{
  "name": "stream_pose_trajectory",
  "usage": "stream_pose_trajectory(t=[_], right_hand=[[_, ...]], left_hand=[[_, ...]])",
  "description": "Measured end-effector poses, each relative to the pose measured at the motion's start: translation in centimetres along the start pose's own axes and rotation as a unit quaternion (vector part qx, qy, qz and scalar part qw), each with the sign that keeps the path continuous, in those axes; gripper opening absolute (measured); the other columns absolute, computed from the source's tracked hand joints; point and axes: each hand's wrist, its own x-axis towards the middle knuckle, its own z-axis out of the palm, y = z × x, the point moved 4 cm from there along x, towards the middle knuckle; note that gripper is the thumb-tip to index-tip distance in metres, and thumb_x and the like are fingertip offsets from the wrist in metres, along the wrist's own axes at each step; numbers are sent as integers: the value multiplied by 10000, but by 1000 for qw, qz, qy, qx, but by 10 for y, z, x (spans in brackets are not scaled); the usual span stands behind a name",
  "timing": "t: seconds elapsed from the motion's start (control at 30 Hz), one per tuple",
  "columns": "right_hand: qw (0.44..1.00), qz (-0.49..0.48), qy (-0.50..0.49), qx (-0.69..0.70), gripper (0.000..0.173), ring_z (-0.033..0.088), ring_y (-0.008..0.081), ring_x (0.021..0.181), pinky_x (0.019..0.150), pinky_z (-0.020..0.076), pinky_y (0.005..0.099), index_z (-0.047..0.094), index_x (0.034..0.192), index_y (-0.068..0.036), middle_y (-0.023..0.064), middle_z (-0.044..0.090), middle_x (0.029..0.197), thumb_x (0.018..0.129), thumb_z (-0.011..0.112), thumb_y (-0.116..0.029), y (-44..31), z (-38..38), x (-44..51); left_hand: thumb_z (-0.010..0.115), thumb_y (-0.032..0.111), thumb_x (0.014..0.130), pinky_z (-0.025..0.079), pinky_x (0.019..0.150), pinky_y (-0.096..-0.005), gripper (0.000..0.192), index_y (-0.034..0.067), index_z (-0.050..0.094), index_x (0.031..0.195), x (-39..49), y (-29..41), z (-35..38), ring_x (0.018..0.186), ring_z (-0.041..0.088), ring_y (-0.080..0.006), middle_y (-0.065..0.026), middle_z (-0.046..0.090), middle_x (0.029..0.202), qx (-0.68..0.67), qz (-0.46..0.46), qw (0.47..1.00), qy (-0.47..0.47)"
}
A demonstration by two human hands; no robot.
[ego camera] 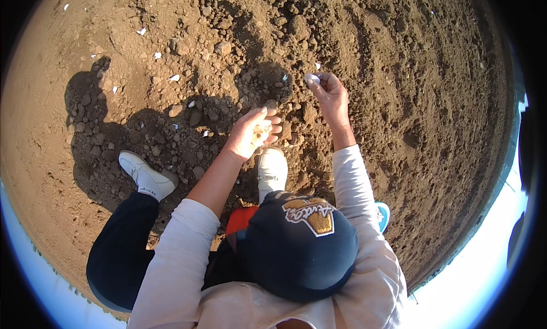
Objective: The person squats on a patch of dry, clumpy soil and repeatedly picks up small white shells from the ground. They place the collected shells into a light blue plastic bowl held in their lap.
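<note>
My left hand [255, 132] is turned palm up, its fingers curled loosely around several pale cloves, which look like garlic cloves [261, 131]. Out to the right, my right hand [328, 91] pinches one white clove [313, 78] between thumb and fingertips, above the soil. Just beyond it a white clove [317, 65] lies on the ground, and another [285, 77] sits in the shadow between the two hands. More white pieces are scattered at the left, among them one clove [174, 78] in sunlight and one [192, 103] at the shadow's edge.
Loose brown soil [410, 115] with clods and stones spreads all around. A white left shoe [141, 170] and a white right shoe [272, 168] stand on it. My dark-trousered knee [299, 247] is raised between the arms. The blue rim of a container [385, 218] shows beside the right sleeve; something red lies by the knee.
</note>
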Motion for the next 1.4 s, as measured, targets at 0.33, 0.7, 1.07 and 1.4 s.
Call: stream_pose_trajectory(t=[0.33, 0.7, 1.07, 1.4], right_hand=[[903, -94, -72, -414, 285, 637, 342, 813, 755, 495, 434, 634, 979, -26, 182, 660, 844, 878, 591, -289, -26, 7, 123], [885, -66, -96, -450, 236, 624, 342, 896, 817, 478, 441, 608, 981, -34, 164, 654, 921, 843, 630, -224, -16, 19, 149], [865, -86, -53, -491, 215, 630, 301, 872, 797, 505, 405, 674, 1000, -80, 129, 638, 949, 840, 640, -218, -49, 34, 142], [903, -275, -230, -236, 272, 636, 245, 800, 705, 518, 350, 658, 1066, -101, 76, 592, 875, 832, 646, -238, -88, 98, -5]], left_hand=[[521, 299, 919, 521, 731, -382, 283, 60, 595, 1052, 7, -17, -12, 945, 638, -253, -113, 644, 1037, -12, -15, 1000, 10], [503, 276, 932, 540, 708, -369, 296, 25, 586, 1067, 28, 11, -11, 926, 641, -253, -119, 633, 1023, -59, 12, 998, 23], [401, 323, 970, 493, 906, -437, 395, 41, 508, 1225, 28, 82, 16, 1069, 571, -316, -180, 532, 1235, -165, 73, 981, -64], [358, 457, 968, 540, 745, -348, 440, 96, 525, 1156, 20, 73, -4, 824, 568, -133, -19, 564, 889, -46, 62, 997, -23]])
